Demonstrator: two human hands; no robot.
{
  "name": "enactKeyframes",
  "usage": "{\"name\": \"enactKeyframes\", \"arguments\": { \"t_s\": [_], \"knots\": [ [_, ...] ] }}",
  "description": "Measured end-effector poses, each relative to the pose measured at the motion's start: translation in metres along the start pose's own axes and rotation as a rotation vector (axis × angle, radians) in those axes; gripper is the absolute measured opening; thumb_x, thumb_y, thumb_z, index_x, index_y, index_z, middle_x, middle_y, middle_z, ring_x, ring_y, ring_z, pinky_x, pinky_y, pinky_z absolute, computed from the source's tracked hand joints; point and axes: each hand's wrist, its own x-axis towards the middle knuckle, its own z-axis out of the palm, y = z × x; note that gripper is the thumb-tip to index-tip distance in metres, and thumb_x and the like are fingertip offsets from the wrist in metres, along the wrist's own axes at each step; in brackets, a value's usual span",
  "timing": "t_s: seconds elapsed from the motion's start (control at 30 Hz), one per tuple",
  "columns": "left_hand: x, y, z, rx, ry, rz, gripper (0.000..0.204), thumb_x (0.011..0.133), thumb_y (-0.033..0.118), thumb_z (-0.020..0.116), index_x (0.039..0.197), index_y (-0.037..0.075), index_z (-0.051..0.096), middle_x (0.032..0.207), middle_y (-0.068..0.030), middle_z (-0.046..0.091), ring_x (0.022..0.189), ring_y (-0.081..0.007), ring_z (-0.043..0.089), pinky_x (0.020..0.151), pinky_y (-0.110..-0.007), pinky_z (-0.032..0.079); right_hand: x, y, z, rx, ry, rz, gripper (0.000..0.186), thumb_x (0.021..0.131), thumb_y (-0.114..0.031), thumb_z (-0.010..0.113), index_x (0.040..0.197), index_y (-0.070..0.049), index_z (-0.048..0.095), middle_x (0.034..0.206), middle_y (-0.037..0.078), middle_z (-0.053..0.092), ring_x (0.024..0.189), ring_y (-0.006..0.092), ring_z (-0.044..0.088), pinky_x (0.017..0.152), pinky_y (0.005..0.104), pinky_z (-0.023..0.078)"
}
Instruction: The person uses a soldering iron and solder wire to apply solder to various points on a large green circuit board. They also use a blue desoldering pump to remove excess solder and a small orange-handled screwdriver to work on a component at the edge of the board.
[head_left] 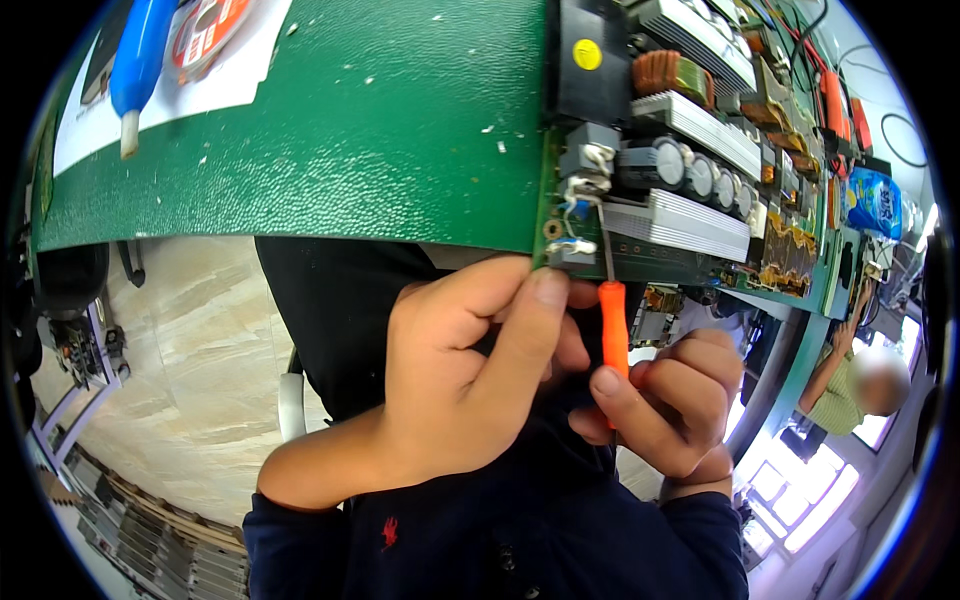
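Note:
A circuit board (640, 262) with tall parts lies at the right end of the green table, its near end reaching the table edge. My right hand (665, 400) grips a screwdriver (614, 325) by its orange handle. The thin shaft points away from me, and its tip is among the small parts and white glue near the board's left corner, beside a silver heatsink (690, 225). My left hand (470, 360) is closed, thumb and fingers pinched at the board's near edge just left of the screwdriver. The fingertips are partly hidden beneath the edge.
On the green table (400, 130), a blue tube-shaped tool (142, 60) and a red-and-white spool (208, 35) lie on white paper at the far left. A black block (588, 85) and a copper coil (672, 78) rise from the board. Another person (845, 385) is at the right.

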Motion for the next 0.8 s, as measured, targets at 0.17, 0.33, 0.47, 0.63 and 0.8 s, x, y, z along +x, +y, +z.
{"name": "enactKeyframes", "arguments": {
  "t_s": [0.17,0.33,0.47,0.63,0.8],
  "knots": [
    [0.002,0.003,-0.002,0.030,-0.042,0.006,0.027,0.099,0.012,0.046,0.094,-0.007,0.065,0.067,-0.0058,0.064,0.059,-0.0064,0.055,0.054,-0.019,0.044,0.015,0.008,0.001,-0.120,0.090,-0.010,0.024,0.085,-0.030,0.064,0.102,-0.014,0.070,0.099,0.005,0.063,0.081,0.0199,0.058,0.064,0.0293,0.046],
    [0.000,0.002,-0.003,0.035,-0.055,0.021,0.029,0.100,0.014,0.044,0.098,-0.008,0.064,0.073,-0.0099,0.065,0.062,-0.0101,0.058,0.058,-0.022,0.047,0.019,0.011,-0.002,-0.062,0.030,0.034,0.036,0.088,-0.036,0.061,0.106,-0.006,0.065,0.101,0.017,0.066,0.091,0.0299,0.064,0.074,0.0385,0.054],
    [0.001,0.001,-0.004,0.052,-0.072,0.062,0.031,0.100,0.015,0.043,0.098,-0.009,0.063,0.073,-0.0111,0.065,0.062,-0.0114,0.058,0.058,-0.023,0.047,0.019,0.011,-0.001,-0.046,0.030,0.035,0.035,0.092,-0.033,0.054,0.104,-0.001,0.064,0.094,0.018,0.069,0.090,0.0312,0.065,0.073,0.0380,0.055],
    [0.000,-0.001,-0.004,0.054,-0.077,0.071,0.035,0.101,0.017,0.040,0.096,-0.009,0.063,0.075,-0.0122,0.066,0.062,-0.0126,0.059,0.057,-0.024,0.048,0.021,0.014,0.002,-0.067,0.056,-0.030,0.037,0.096,-0.028,0.045,0.101,0.004,0.063,0.092,0.021,0.068,0.087,0.0312,0.066,0.071,0.0379,0.055],
    [-0.001,0.004,0.000,0.113,-0.034,0.059,0.037,0.101,0.018,0.039,0.094,-0.009,0.063,0.076,-0.0126,0.066,0.063,-0.0131,0.060,0.057,-0.024,0.048,0.022,0.015,0.000,-0.094,0.043,-0.075,0.039,0.099,-0.023,0.038,0.099,0.008,0.061,0.088,0.022,0.068,0.083,0.0309,0.067,0.068,0.0366,0.057]
  ]
}}
